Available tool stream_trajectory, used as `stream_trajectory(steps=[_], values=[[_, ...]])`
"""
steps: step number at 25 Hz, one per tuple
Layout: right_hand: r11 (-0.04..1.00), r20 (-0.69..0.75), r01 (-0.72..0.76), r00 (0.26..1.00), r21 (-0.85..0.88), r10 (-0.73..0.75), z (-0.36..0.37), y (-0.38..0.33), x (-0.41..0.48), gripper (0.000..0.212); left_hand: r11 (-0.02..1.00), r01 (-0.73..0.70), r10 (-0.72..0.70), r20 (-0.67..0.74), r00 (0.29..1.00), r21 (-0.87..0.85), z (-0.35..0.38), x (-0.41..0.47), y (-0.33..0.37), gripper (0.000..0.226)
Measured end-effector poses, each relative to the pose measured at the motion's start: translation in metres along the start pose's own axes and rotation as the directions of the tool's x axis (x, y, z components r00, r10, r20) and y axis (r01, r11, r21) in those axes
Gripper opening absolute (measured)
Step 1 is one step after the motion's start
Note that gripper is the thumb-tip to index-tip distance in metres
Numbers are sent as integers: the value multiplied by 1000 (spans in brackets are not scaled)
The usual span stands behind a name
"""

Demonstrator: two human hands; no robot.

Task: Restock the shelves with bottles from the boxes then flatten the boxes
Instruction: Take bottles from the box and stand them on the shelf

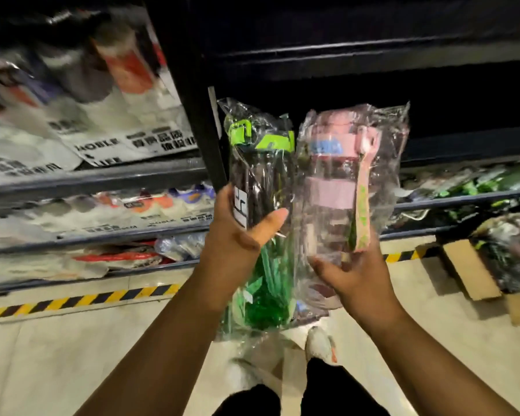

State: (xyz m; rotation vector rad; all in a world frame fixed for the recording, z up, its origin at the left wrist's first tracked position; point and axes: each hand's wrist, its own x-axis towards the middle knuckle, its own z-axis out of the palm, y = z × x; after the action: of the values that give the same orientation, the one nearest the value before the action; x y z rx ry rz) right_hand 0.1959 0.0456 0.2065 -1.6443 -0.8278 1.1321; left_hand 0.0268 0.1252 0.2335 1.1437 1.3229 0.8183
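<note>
My left hand (237, 238) grips a green-lidded bottle (261, 181) wrapped in clear plastic, held upright in front of a black shelf post. Beside it, touching, is a pink bottle (333, 187) in its own clear bag with a pink strap hanging down; my right hand (354, 274) holds it from below. Both bottles are raised before the dark empty shelf bay (373, 85). An open cardboard box (469, 268) with more bagged bottles sits on the floor at the right.
Shelves at the left (87, 178) carry white boxed goods on several levels. A lower right shelf (463, 190) holds green bagged bottles. Yellow-black tape (81, 298) marks the floor along the shelf base. My shoes (320, 343) stand on pale tiles.
</note>
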Motion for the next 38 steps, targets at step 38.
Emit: stream_trajectory(steps=[38], values=[[455, 89, 888, 449, 69, -889, -130, -516, 101, 91, 535, -844, 810, -315, 495, 48, 34, -31, 501, 124]])
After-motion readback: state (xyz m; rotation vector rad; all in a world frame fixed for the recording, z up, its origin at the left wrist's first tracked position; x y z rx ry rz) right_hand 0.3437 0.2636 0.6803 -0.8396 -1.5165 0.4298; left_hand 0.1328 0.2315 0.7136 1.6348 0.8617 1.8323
